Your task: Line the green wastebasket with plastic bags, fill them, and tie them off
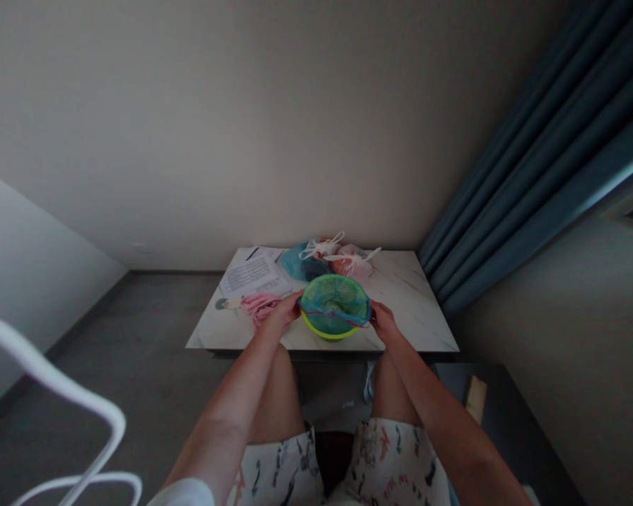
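Observation:
A yellow-green basin (331,339) stands near the front edge of the table. Across its mouth stretches a thin, see-through blue bag (330,320) with a red string along its near edge. My left hand (290,308) is closed on the bag's left side, by the basin rim. On the right, my right hand (382,319) pinches the opposite side of the bag. Whether either hand also touches the rim I cannot tell. Something greenish shows through the bag in the basin, too dim to name. A folded pink cloth (258,303) lies just beyond my left wrist.
Tied plastic bags (352,261) and a blue bag (294,261) sit at the back of the white marbled table (411,302). Printed sheets (256,275) lie at the back left. A dark cabinet (511,407) holds a wooden block (475,398). A blue curtain (532,176) hangs at right.

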A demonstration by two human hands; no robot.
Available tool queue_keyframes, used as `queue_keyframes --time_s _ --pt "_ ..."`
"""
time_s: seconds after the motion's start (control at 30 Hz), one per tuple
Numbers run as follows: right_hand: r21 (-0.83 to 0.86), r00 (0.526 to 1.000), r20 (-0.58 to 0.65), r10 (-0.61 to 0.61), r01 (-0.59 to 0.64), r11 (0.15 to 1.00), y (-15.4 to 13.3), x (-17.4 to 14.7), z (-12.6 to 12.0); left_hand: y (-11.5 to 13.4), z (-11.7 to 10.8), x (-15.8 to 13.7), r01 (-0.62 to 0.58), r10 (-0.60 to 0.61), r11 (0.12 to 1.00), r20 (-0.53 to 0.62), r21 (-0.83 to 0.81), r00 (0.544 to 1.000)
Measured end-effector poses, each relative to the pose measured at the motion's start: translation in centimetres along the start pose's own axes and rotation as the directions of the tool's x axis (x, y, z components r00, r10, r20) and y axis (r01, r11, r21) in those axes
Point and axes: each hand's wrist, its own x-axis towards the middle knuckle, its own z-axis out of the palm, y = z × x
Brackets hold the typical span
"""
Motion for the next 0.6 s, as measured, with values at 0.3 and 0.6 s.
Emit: queue_keyframes --time_s 0.3,0.6 --pt "-0.150 0.895 -0.049 -0.444 0.433 0.889 0.3 0.9 0.8 -0.2 0.3 2.7 -0.207 0.210 0.978 -0.151 0.032 0.966" --pt "-0.058 0.892 -0.061 -0.448 0.445 0.894 -0.2 0.5 1.5 0.5 1.6 3.7 -0.175 0.163 0.980 -0.122 -0.090 0.979"
